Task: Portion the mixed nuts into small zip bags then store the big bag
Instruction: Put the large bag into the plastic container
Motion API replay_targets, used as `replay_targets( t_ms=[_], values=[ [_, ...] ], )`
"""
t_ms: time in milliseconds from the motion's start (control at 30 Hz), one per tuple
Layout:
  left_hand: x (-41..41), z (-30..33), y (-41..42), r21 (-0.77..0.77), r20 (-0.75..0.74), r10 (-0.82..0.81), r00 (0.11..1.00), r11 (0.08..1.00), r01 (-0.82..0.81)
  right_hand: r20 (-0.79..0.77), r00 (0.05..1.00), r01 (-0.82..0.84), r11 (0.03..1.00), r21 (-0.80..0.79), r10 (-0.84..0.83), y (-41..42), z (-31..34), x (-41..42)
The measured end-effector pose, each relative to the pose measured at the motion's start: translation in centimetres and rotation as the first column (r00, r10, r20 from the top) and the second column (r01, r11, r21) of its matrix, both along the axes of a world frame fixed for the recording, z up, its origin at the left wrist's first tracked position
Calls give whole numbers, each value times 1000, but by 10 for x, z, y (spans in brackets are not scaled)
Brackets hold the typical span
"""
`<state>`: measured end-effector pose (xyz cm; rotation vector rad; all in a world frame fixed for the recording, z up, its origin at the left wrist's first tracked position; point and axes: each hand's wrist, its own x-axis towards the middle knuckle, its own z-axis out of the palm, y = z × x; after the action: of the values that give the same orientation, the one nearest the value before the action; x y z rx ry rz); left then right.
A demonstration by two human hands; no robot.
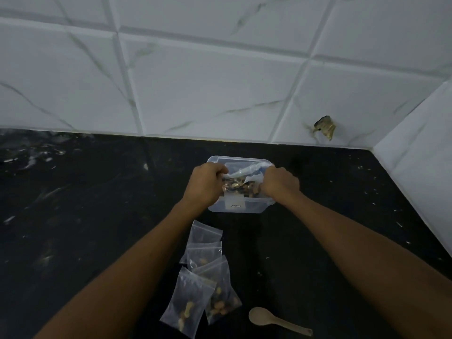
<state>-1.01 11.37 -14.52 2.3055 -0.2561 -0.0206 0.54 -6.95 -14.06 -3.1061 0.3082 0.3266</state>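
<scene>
The big clear bag of mixed nuts (241, 183) lies inside a clear plastic container (238, 207) near the back of the black counter. My left hand (205, 184) grips the bag's left side and my right hand (280, 183) grips its right side, both over the container. Several small zip bags (205, 277) with nuts lie in a loose pile nearer to me, between my forearms. A small wooden spoon (271, 319) rests on the counter to the right of the pile.
The dark marbled counter (85, 216) meets a white tiled wall (195, 81) at the back and another wall (420, 167) on the right. A chipped hole (325, 127) shows in the back tile.
</scene>
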Motion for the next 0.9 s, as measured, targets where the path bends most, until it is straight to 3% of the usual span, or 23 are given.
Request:
replay_targets(
  t_ms=[167,267,333,400,500,567,733,900],
  values=[
    [-2,-1,6,-92,2,9,1000,996,-9,17,1000,-18,995,-100,20,8,3,-7],
    [-13,-2,21,-233,49,120,992,967,-105,316,939,-109,989,-100,135,17,12,-29],
    [-24,-11,39,-213,0,217,976,954,-212,417,880,-235,971,-32,227,27,12,-54],
    [-32,-30,58,-7,-158,220,963,975,-223,283,927,-293,946,136,246,41,0,-77],
    [-45,-61,71,250,-445,157,882,967,-46,-96,968,-189,925,330,233,58,-35,-85],
    [-52,-69,69,245,-485,169,858,968,-53,-157,959,-160,911,381,234,65,-56,-82],
    [-65,-71,58,183,-480,157,863,980,-76,-79,965,-194,888,417,248,80,-72,-80],
    [-77,-58,62,-29,-295,61,954,997,-72,-35,940,-264,788,556,340,75,-46,-82]
  ],
)
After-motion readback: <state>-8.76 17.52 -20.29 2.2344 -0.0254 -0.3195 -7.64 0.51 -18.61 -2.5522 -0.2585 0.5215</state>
